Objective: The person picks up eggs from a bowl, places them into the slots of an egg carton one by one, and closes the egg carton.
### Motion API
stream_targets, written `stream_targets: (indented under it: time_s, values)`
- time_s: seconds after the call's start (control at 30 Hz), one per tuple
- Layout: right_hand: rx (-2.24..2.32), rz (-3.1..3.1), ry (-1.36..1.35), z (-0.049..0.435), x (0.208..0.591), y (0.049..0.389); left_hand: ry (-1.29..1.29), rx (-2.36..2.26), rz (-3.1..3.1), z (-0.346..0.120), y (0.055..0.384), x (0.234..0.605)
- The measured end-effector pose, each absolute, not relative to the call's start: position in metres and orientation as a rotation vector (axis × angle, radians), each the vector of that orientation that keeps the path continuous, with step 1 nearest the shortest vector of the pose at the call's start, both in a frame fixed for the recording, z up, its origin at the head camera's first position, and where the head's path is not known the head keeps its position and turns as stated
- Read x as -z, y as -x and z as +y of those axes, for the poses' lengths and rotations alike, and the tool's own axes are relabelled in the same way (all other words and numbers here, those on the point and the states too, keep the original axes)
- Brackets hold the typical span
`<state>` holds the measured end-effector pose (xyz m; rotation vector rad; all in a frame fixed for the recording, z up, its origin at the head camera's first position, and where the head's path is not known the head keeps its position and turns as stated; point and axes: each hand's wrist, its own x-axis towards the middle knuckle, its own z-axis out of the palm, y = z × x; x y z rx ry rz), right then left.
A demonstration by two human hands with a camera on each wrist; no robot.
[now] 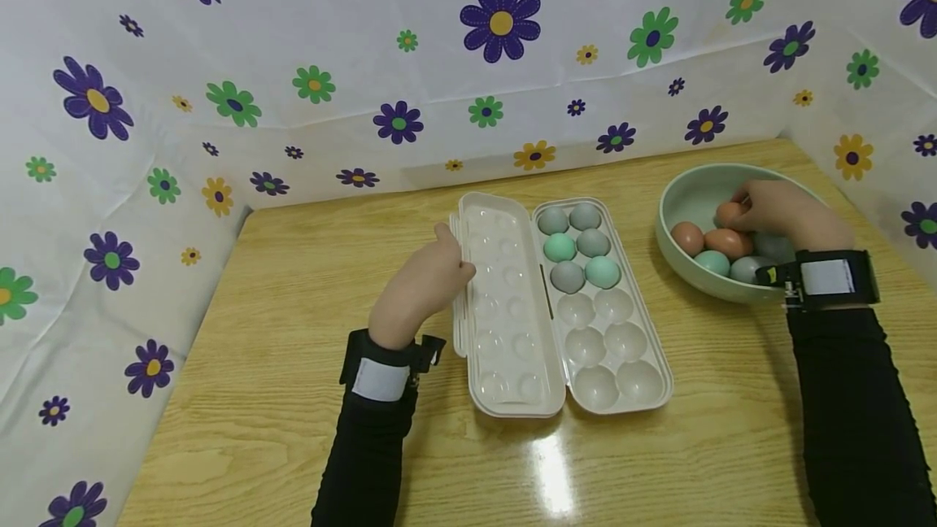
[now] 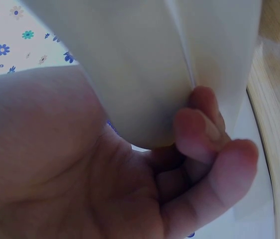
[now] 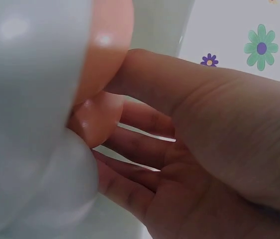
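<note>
An open pale plastic egg box (image 1: 542,307) lies on the table with its lid (image 1: 505,291) folded out to the left. Several grey and green eggs (image 1: 560,247) fill the far cups of its right half; the near cups are bare. My left hand (image 1: 424,287) grips the lid's left edge, fingers curled at the rim (image 2: 144,99). Inside a light green bowl (image 1: 677,263) at the right, my right hand (image 1: 786,210) pinches a brown egg (image 1: 729,215) between thumb and fingers (image 3: 140,119). Brown, grey and green eggs (image 1: 728,242) lie around it in the bowl.
The wooden table (image 1: 307,291) runs back to a white cloth (image 1: 351,39) printed with flowers, which hangs behind and at both sides. The bowl stands to the right of the egg box, with a strip of table between them.
</note>
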<state>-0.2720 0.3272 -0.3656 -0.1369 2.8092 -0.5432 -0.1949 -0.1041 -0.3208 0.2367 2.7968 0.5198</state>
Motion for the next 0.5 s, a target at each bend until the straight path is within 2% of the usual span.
stream_targets:
  time_s: [0.5]
  values:
    - [0.576,2.846,0.116,0.3274,0.3631,0.2744,-0.238,-0.501,2.797,-0.1044,0.1953,0.3224]
